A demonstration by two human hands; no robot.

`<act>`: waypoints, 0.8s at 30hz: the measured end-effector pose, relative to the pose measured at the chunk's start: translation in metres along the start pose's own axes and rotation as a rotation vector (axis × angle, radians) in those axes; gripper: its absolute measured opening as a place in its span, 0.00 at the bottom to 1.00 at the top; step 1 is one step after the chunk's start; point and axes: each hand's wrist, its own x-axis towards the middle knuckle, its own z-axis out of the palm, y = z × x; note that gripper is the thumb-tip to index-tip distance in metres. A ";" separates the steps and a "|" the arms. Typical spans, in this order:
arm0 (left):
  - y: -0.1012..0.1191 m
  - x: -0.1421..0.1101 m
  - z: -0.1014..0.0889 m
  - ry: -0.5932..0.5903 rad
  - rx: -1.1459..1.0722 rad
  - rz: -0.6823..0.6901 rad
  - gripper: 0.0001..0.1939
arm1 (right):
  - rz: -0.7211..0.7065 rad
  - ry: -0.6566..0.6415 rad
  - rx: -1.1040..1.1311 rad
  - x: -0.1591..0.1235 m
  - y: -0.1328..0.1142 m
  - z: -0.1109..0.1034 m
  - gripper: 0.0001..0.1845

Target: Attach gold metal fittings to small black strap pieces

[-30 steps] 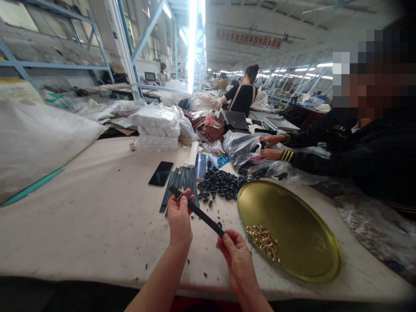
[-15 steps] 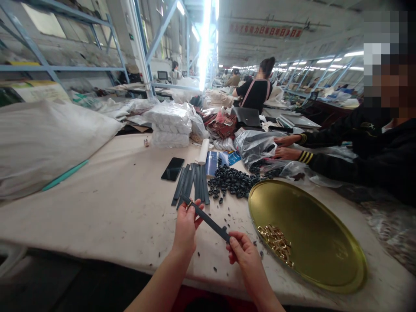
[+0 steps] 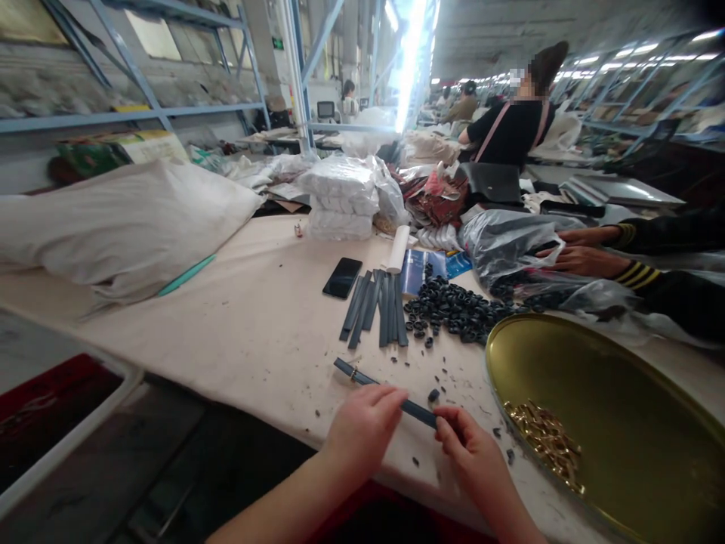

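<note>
A dark strap (image 3: 416, 409) with a small gold ring near its far left end runs between both my hands, low over the table's near edge. My left hand (image 3: 362, 432) is closed over the strap's middle. My right hand (image 3: 473, 453) pinches its right end. Behind them lie several more dark straps (image 3: 377, 306) side by side and a heap of black rubber rings (image 3: 456, 308). A round gold tray (image 3: 623, 423) to the right holds a small pile of gold clips (image 3: 544, 442).
A black phone (image 3: 342, 277) lies beyond the straps. A co-worker's hands (image 3: 583, 257) rest on a clear plastic bag (image 3: 510, 242) at the right. A big white sack (image 3: 130, 219) fills the left. Wrapped white bundles (image 3: 340, 196) stand at the back.
My view has swung left and down. My hands lowered the strap nearer the table's edge, and my left hand slid from its far end toward the middle, leaving the gold ring behind.
</note>
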 end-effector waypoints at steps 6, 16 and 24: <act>-0.011 0.031 0.041 -0.296 0.298 0.213 0.07 | -0.052 0.056 -0.063 0.000 -0.001 -0.014 0.13; -0.021 0.037 0.038 -0.303 0.275 0.189 0.07 | -0.188 -0.039 -0.059 0.050 -0.022 -0.023 0.07; -0.011 0.051 0.032 -0.293 0.019 0.051 0.05 | 0.147 -0.016 0.493 0.024 -0.012 -0.023 0.14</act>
